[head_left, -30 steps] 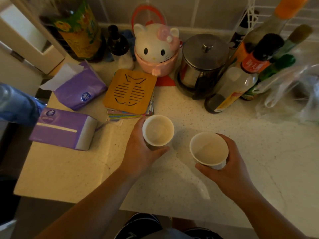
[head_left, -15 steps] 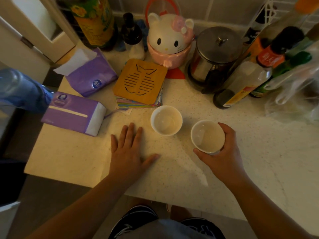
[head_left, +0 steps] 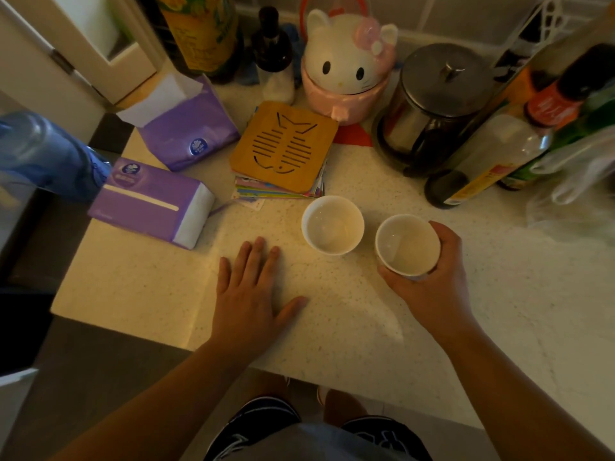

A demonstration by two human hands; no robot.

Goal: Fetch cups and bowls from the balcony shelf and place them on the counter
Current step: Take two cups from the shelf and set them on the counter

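Observation:
Two white cups stand side by side on the speckled counter (head_left: pixel 332 314). The left cup (head_left: pixel 332 224) stands upright and alone, empty, just below a stack of coasters. My left hand (head_left: pixel 249 294) lies flat on the counter to its lower left, fingers spread, holding nothing. The right cup (head_left: pixel 406 243) is wrapped by my right hand (head_left: pixel 436 277), fingers around its far side and thumb on the near side; its base seems to rest on the counter.
Behind the cups are a wooden fish-pattern trivet (head_left: pixel 284 146) on coloured coasters, a cat-shaped pink container (head_left: pixel 347 66), a steel-lidded glass pot (head_left: pixel 429 108), several bottles (head_left: pixel 492 154) and a plastic bag (head_left: pixel 579 181). Two purple tissue packs (head_left: pixel 153 202) lie left. The counter edge runs near my legs.
My left hand let go of the left cup on the counter and moved down-left to lie flat. My right hand brought the other cup leftward, close beside the first.

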